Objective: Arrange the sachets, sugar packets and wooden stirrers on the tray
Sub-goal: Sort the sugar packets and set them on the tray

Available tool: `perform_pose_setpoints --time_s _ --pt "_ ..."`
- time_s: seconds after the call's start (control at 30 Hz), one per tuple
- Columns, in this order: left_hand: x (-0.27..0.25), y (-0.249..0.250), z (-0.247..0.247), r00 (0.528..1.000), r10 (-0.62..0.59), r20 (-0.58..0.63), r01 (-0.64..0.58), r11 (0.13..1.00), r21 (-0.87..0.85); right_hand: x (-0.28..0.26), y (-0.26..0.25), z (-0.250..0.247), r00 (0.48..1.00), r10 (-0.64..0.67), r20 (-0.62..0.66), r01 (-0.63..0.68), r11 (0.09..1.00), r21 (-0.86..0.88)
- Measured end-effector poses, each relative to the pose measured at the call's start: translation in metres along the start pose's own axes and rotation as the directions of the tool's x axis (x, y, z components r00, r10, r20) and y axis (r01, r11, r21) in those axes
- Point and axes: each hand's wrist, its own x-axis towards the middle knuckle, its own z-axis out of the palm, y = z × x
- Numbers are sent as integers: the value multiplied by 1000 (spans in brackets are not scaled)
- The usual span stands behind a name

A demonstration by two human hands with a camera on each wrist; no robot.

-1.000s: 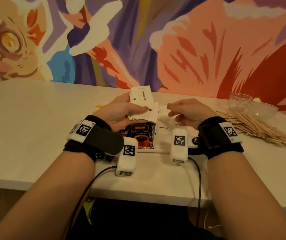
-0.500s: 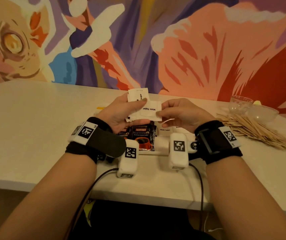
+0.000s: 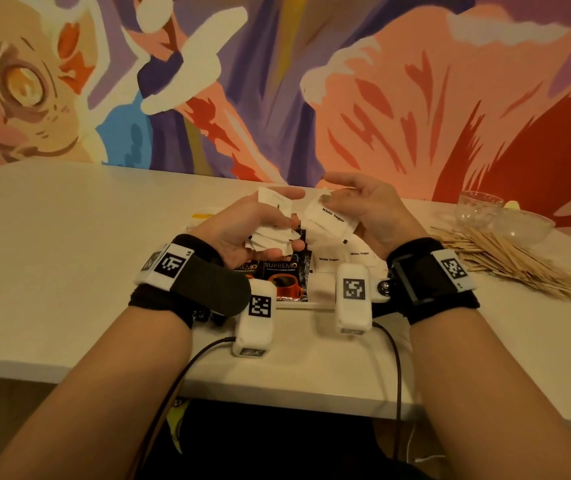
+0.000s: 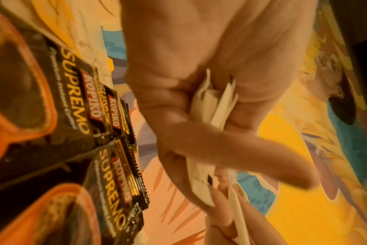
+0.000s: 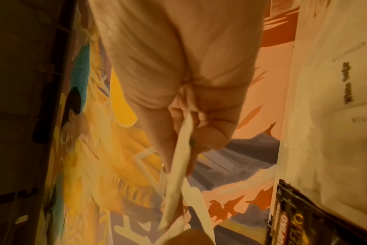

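Observation:
My left hand (image 3: 260,226) grips a fanned bunch of white sugar packets (image 3: 270,237) above the tray (image 3: 308,303). My right hand (image 3: 360,209) pinches one white sugar packet (image 3: 331,220) marked "White Sugar" between thumb and fingers, just right of the bunch. In the left wrist view the bunch of sugar packets (image 4: 212,106) sits in my curled fingers. In the right wrist view the single packet (image 5: 178,162) shows edge-on. Black Kopiko coffee sachets (image 3: 284,275) lie on the tray's left part, and white sugar packets (image 3: 343,258) lie to their right. Wooden stirrers (image 3: 505,261) lie heaped on the table at right.
Two clear glass bowls (image 3: 505,216) stand behind the stirrers near the painted wall. A yellow-edged sachet (image 3: 204,216) pokes out behind my left hand. The white table (image 3: 69,254) stretches left. Cables run from both wrist cameras over the near edge.
My right hand has taken one packet from the bunch and pulled it away to the right and up. Both hands have risen slightly; the left still holds the rest.

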Motion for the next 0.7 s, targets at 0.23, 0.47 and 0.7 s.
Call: perform_pose_setpoints --time_s 0.23,0.47,0.7 --pt "-1 -1 5 999 -38 18 37 998 51 -2 2 9 998 -37 56 40 997 -64" --pt "0 -1 4 999 -20 -26 19 1000 -8 -6 -2 0 992 112 66 -108 992 -57" --pt "-2 2 5 1000 -23 -1 23 996 -86 -2 2 -45 934 299 -197 -313 949 -46"
